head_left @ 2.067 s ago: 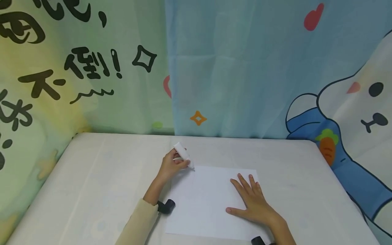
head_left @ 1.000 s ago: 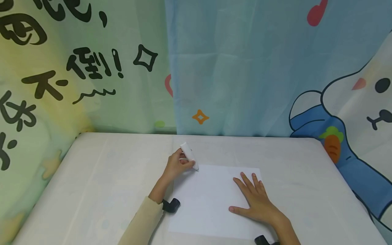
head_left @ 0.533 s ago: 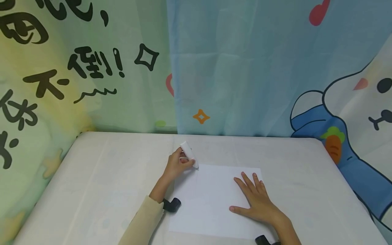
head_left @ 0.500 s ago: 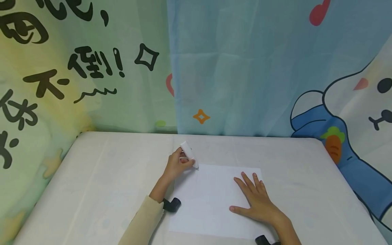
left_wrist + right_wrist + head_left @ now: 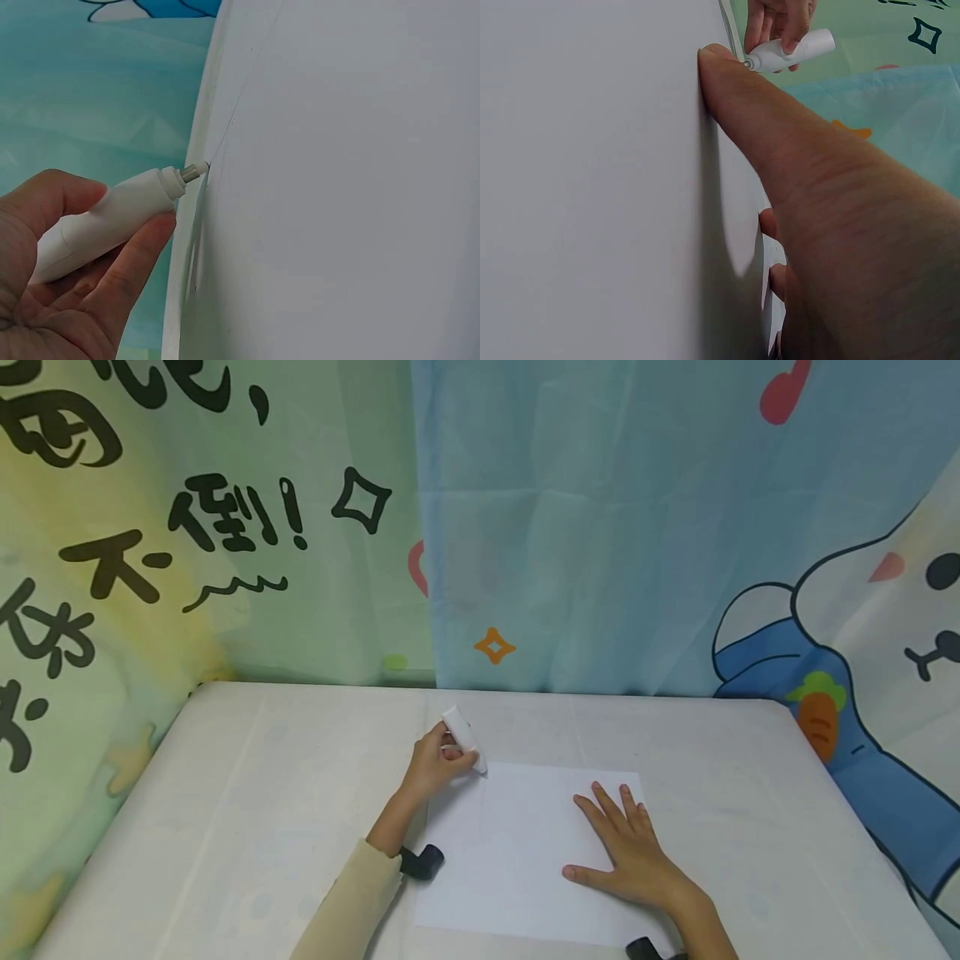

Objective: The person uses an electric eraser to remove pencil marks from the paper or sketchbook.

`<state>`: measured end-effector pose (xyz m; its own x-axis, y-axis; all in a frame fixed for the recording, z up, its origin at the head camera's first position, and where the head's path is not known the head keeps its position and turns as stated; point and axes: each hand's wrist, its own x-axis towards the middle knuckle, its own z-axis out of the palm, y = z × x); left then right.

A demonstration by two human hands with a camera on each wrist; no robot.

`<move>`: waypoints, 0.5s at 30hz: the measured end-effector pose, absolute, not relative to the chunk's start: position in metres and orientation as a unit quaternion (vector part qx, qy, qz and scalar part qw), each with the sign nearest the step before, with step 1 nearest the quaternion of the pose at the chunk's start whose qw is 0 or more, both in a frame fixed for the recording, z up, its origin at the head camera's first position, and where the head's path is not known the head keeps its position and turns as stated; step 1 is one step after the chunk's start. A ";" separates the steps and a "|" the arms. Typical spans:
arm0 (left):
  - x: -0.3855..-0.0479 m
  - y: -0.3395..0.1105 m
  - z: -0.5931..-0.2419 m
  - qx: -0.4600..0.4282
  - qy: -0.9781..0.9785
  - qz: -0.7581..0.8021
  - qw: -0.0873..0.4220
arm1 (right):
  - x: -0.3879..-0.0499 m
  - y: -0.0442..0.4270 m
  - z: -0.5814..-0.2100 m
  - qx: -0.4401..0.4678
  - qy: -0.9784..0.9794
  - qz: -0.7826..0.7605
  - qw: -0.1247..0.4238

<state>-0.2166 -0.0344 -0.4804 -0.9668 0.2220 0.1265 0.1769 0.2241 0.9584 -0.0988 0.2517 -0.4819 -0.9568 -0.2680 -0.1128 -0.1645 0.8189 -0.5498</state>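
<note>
A white paper sheet lies on the white table. My left hand pinches a white electric eraser between thumb and fingers, near the sheet's far left corner. In the left wrist view the eraser's metal collet carries a small pale tip, which meets the surface by a thin line at the paper's edge. My right hand rests spread on the right part of the sheet, its fingers straight. The right wrist view shows the right thumb large, with the other fingers mostly hidden behind the hand.
The table reaches back to a printed cloth backdrop with lettering and a cartoon animal. A black wrist camera sits at the left sleeve; another dark camera is at the right wrist.
The head view has shifted slightly, so everything appears a little farther right than two seconds ago. Both hands, the electric eraser and the sheet keep about the same places relative to each other.
</note>
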 end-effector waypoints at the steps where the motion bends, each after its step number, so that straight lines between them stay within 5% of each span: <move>1: -0.217 -0.034 -0.480 0.127 0.783 0.609 0.019 | -0.099 0.252 -0.482 -0.114 0.949 -0.279 0.093; 15: -0.216 -0.035 -0.480 0.123 0.789 0.601 0.025 | -0.098 0.250 -0.479 -0.114 0.950 -0.278 0.087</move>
<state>-0.2163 -0.0349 -0.4804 -0.9684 0.2242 0.1095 0.1652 0.2471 0.9548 -0.0979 0.2499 -0.4789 -0.9588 -0.2656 -0.1008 -0.1692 0.8189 -0.5484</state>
